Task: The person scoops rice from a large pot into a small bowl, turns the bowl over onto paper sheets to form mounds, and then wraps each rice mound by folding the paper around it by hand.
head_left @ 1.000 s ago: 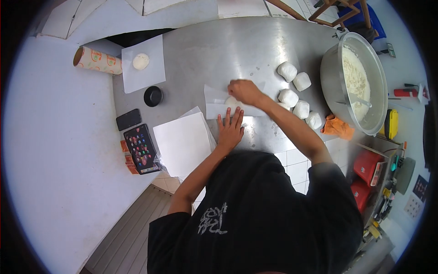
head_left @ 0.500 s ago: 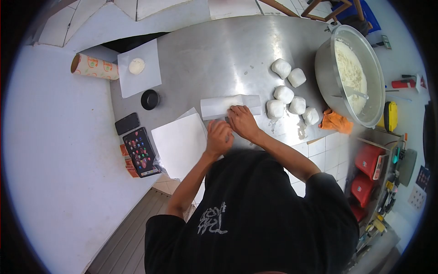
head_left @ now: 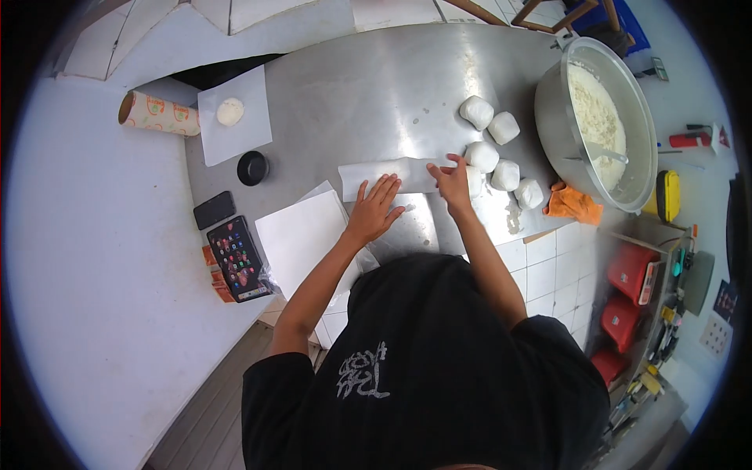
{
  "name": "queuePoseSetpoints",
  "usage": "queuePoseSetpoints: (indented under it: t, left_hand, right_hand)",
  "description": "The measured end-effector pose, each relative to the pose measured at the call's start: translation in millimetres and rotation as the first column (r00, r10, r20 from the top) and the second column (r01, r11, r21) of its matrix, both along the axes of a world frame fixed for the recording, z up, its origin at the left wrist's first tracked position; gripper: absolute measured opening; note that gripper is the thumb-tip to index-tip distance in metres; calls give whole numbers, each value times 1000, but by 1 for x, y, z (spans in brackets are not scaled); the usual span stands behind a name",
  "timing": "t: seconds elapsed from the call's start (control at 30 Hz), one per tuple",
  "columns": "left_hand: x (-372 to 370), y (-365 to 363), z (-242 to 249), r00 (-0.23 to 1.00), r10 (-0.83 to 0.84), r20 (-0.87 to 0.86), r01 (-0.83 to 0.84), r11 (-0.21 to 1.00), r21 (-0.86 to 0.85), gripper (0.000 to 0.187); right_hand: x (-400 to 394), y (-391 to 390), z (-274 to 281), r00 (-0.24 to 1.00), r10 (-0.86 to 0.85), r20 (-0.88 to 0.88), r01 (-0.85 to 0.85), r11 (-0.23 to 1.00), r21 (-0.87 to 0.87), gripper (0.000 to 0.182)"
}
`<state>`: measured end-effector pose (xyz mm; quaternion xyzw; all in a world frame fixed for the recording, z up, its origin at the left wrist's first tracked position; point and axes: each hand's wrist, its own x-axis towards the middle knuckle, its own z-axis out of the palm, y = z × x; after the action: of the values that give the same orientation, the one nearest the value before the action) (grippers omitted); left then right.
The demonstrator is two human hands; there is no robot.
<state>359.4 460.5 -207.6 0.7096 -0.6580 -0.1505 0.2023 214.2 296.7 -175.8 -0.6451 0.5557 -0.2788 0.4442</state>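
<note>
A folded sheet of white paper (head_left: pixel 356 186) lies as a long flat packet, with a pale bulge near its middle. My left hand (head_left: pixel 374 210) rests on its near side, fingers stretched and spread over the paper. At the packet's right end is my right hand (head_left: pixel 453 186), thumb and fingers apart; its fingertips touch or hover by the paper's end. Several white wrapped packets (head_left: pixel 482 157) sit just right of that hand, one partly hidden behind it. A stack of white paper sheets (head_left: pixel 301 243) lies left of my left forearm.
A large metal pot (head_left: pixel 552 125) of white food with a spatula stands at right beside an orange cloth (head_left: pixel 573 204). Leftward are a black bowl (head_left: pixel 253 168), a phone (head_left: pixel 214 210), a tablet (head_left: pixel 239 258), a printed roll (head_left: pixel 160 113), and a pale round piece (head_left: pixel 230 111) on paper.
My hands have moved apart: the left now lies spread on the paper, while the right has shifted rightward to the packet's end. The view has shifted slightly.
</note>
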Motion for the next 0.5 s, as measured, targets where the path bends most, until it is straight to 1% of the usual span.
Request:
queuePoseSetpoints:
  t: [0.03,0.07,0.1,0.13,0.17,0.2,0.23,0.27,0.33,0.37,0.4,0.43,0.47,0.5]
  left_hand:
    - [-1,0,-1,1000,-15,2,15,1000,0,62]
    - [0,1,-3,1000,-16,23,15,1000,5,61]
    - [0,3,-3,999,-10,43,10,1000,12,60]
    - [1,5,-2,999,-9,44,8,1000,12,60]
    - [2,5,-3,998,-22,56,21,1000,14,60]
    - [3,5,-2,997,-32,68,31,999,17,59]
    - [2,6,-1,997,-22,68,21,1000,19,59]
    - [2,6,-1,998,-19,62,18,1000,10,59]
    - [2,5,2,998,-24,54,23,1000,8,59]
    - [1,4,4,999,-16,37,17,1000,-14,57]
    - [2,0,5,1000,-11,22,12,999,-40,54]
    - [2,-3,2,999,-23,24,24,999,-42,54]
    - [3,-6,0,994,63,-84,-67,997,-41,49]
    - [4,-8,-6,970,151,-191,-159,987,-29,44]
  right_hand:
    - [-4,-9,-19,988,-95,123,46,935,352,42]
    - [-8,-14,-30,953,-220,210,29,752,658,40]
    - [-12,-16,-32,957,-227,179,62,765,641,36]
    - [-17,-15,-34,957,-226,180,60,766,641,36]
    - [-22,-13,-35,997,-58,45,33,904,426,37]
    - [-21,-9,-28,989,76,-129,-50,979,195,38]
    - [-20,-7,-21,958,131,-255,-130,991,20,31]
    - [-14,-8,-16,957,137,-254,-136,990,22,31]
    - [3,-4,3,976,187,-111,-212,934,-288,21]
    - [15,2,12,971,235,39,-227,963,-142,16]
    - [23,6,12,945,326,31,-323,944,-71,23]
    - [28,10,-8,928,367,-56,-372,916,-151,28]
    - [32,13,-26,904,402,-147,-426,876,-226,33]
    - [36,15,-27,906,398,-145,-422,877,-229,33]
